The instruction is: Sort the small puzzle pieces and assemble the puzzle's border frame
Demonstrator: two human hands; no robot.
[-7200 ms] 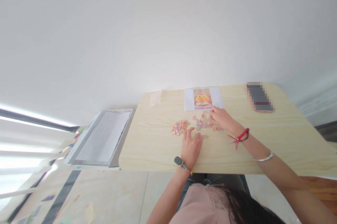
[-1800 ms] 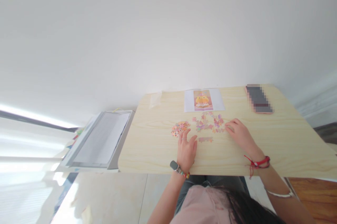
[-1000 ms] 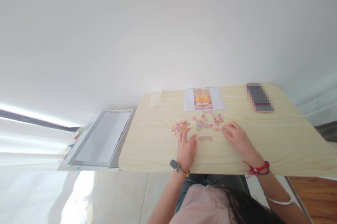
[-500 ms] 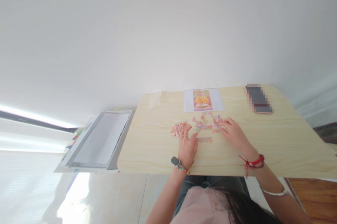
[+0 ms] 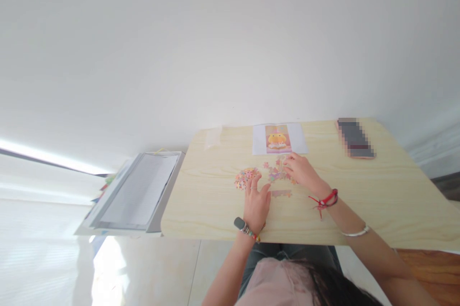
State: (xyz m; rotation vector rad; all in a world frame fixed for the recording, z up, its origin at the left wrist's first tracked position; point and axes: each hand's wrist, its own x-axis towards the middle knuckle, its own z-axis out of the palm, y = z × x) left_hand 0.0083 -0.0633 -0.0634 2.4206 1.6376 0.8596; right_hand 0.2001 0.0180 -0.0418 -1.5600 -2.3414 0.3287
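Hands: your left hand point(image 5: 256, 204) lies flat and open, palm down, on the table; your right hand point(image 5: 301, 171) reaches in from 4 o'clock, fingers curled loosely over the scattered pieces, and you cannot tell whether they pinch one.
Table: your light wooden table point(image 5: 377, 196) fills the middle of the view, its near edge at 6 o'clock beside your lap.
Folder: at 9 o'clock, off the table's left edge, sits a grey folder point(image 5: 138, 191) with a white printed sheet on top.
Phone: at 2 o'clock on the tabletop, well apart from both hands, lies a phone point(image 5: 355, 138), its face blurred.
Reference picture: at 12 o'clock from your hands lies a white sheet point(image 5: 280, 138) printed with a yellow cartoon figure on pink.
Plastic bag: a clear plastic bag point(image 5: 212, 137) rests at 11 o'clock near the far edge.
Scattered pieces: the loose puzzle pieces point(image 5: 273, 172) spread just below the sheet, partly under your right fingers.
Pile: a tight heap of pieces point(image 5: 246, 177) sits just beyond your left fingertips.
Joined strip: a short row of joined pieces point(image 5: 281, 193) lies between your two hands, touching neither.
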